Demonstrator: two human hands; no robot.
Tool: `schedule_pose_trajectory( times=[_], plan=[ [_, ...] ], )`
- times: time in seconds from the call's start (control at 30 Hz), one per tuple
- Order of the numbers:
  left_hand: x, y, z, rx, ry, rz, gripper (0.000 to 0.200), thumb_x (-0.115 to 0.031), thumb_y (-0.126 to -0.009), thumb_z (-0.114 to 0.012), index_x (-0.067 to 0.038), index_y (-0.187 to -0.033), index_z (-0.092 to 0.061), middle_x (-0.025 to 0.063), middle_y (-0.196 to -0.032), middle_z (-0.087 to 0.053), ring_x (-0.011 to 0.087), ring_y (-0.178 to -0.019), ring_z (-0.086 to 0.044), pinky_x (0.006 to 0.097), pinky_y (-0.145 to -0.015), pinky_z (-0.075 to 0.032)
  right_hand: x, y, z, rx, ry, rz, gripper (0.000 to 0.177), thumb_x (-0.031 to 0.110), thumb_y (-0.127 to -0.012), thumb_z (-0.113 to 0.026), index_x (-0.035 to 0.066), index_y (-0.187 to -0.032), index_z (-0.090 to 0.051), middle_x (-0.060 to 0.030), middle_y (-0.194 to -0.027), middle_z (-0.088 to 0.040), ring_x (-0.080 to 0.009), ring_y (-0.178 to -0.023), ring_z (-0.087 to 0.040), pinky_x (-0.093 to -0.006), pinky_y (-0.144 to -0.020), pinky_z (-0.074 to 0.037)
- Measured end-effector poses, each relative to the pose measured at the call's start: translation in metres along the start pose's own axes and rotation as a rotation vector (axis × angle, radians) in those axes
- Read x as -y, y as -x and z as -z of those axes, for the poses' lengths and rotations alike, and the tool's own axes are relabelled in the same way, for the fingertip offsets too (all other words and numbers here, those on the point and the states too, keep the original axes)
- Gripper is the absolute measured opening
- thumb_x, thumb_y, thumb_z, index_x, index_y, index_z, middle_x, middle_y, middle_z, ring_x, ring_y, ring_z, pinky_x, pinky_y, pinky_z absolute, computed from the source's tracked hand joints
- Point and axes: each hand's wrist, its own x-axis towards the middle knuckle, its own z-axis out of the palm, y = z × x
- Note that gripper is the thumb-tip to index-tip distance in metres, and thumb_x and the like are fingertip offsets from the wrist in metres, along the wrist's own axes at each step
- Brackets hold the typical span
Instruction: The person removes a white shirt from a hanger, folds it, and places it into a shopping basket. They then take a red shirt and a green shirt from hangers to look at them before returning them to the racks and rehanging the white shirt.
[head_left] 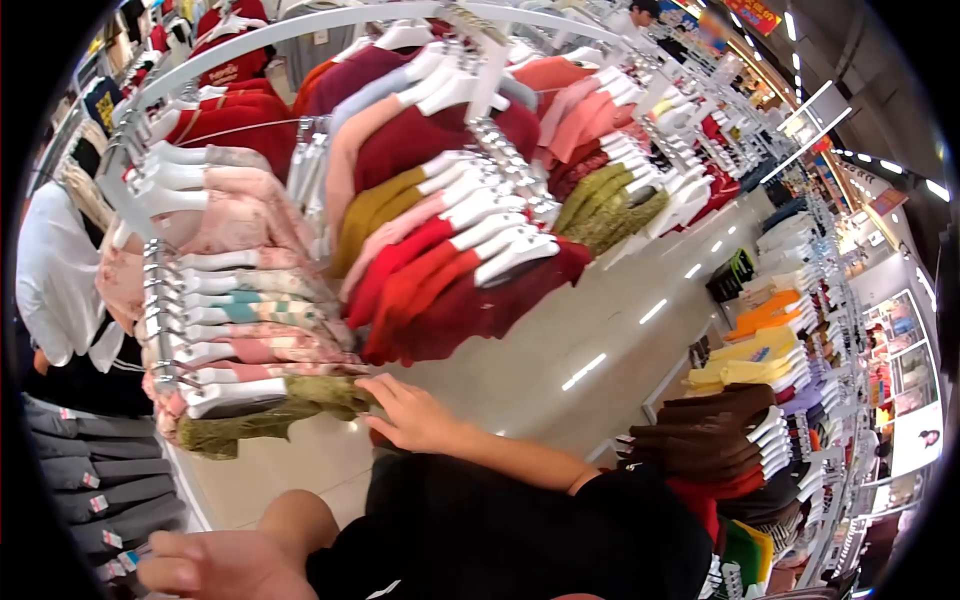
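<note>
My right hand [410,412] reaches to the front end of a clothes rack, where its fingers and thumb meet the edge of an olive-green garment [325,393]. That garment hangs from a white hanger [235,397], the nearest one in a row of pink floral and patterned tops [290,347]. My left hand [230,565] is lower, at the bottom left. Its fingers are loosely bent and somewhat blurred, with nothing visible in them.
Red and maroon tops [450,310] hang on the neighbouring arm of the white rack [350,20]. Grey trousers [100,480] are at the lower left. Across the shiny aisle floor [560,370] hang brown tops [700,430]. A person [635,15] is far back.
</note>
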Motion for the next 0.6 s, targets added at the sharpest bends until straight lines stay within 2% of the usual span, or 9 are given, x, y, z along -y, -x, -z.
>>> schedule_pose_trajectory(
  times=[0.1, 0.17, 0.23, 0.33, 0.37, 0.47, 0.6],
  plan=[
    [-0.008, -0.043, -0.066, -0.034, -0.092, -0.256, 0.106, -0.016, -0.064, -0.082, -0.005, -0.151, -0.023, 0.0179, -0.121, -0.038, 0.0255, -0.093, -0.052, 0.0266, -0.064, -0.055, -0.035, 0.052, 0.021, -0.039, -0.087, -0.07, 0.05, 0.02, -0.092, -0.068, 0.01, -0.138, -0.05, -0.014, -0.122, -0.057, -0.034, -0.105, -0.064, -0.0425, -0.088, -0.053],
    [-0.024, -0.062, -0.098, -0.013, -0.127, -0.396, 0.099, -0.017, -0.07, -0.079, -0.002, -0.15, -0.022, 0.0195, -0.12, -0.038, 0.0258, -0.095, -0.052, 0.0252, -0.061, -0.054, -0.051, 0.083, 0.037, -0.112, -0.104, -0.099, 0.043, 0.015, -0.092, -0.069, 0.01, -0.133, -0.055, -0.0119, -0.113, -0.061, -0.0288, -0.096, -0.067, -0.0373, -0.08, -0.056],
    [-0.061, -0.068, -0.106, 0.144, -0.273, -0.299, 0.09, -0.019, -0.076, -0.074, 0.002, -0.148, -0.023, 0.0187, -0.117, -0.038, 0.0251, -0.095, -0.052, 0.0258, -0.06, -0.055, -0.075, 0.117, 0.047, -0.138, -0.148, -0.17, 0.041, 0.015, -0.093, -0.068, 0.01, -0.132, -0.056, -0.0113, -0.111, -0.062, -0.0272, -0.094, -0.068, -0.0367, -0.078, -0.056],
    [-0.075, -0.091, -0.134, 0.263, 0.024, -0.367, 0.061, -0.024, -0.098, -0.055, 0.008, -0.142, -0.026, 0.0149, -0.115, -0.041, 0.0235, -0.091, -0.053, 0.0302, -0.059, -0.061, -0.097, 0.156, 0.064, -0.167, -0.153, -0.254, 0.032, 0.014, -0.095, -0.067, 0.008, -0.125, -0.059, -0.0107, -0.109, -0.064, -0.0247, -0.092, -0.069, -0.0361, -0.076, -0.057],
    [-0.08, -0.092, -0.144, 0.225, 0.136, -0.394, 0.054, -0.024, -0.102, -0.051, 0.007, -0.14, -0.028, 0.0138, -0.115, -0.041, 0.0231, -0.09, -0.053, 0.0315, -0.059, -0.061, -0.102, 0.167, 0.069, -0.168, -0.149, -0.267, 0.03, 0.014, -0.095, -0.067, 0.008, -0.124, -0.06, -0.0104, -0.109, -0.065, -0.0245, -0.091, -0.069, -0.0361, -0.076, -0.057],
    [-0.112, -0.103, -0.163, 0.261, 0.131, -0.429, 0.044, -0.028, -0.109, -0.036, 0.006, -0.138, -0.033, 0.0124, -0.117, -0.043, 0.0225, -0.089, -0.054, 0.034, -0.056, -0.061, -0.109, 0.196, 0.087, -0.159, -0.134, -0.27, 0.026, 0.015, -0.096, -0.066, 0.007, -0.12, -0.061, -0.0104, -0.108, -0.065, -0.0262, -0.088, -0.069, -0.0373, -0.075, -0.056],
    [-0.15, -0.115, -0.214, 0.022, 0.112, -0.431, 0.044, -0.026, -0.108, -0.037, 0.005, -0.139, -0.032, 0.0157, -0.121, -0.043, 0.0234, -0.089, -0.055, 0.0304, -0.059, -0.059, -0.118, 0.227, 0.101, -0.138, -0.044, -0.208, 0.024, 0.017, -0.097, -0.063, 0.007, -0.118, -0.062, -0.0112, -0.104, -0.064, -0.0321, -0.083, -0.067, -0.0414, -0.074, -0.055]
  ],
)
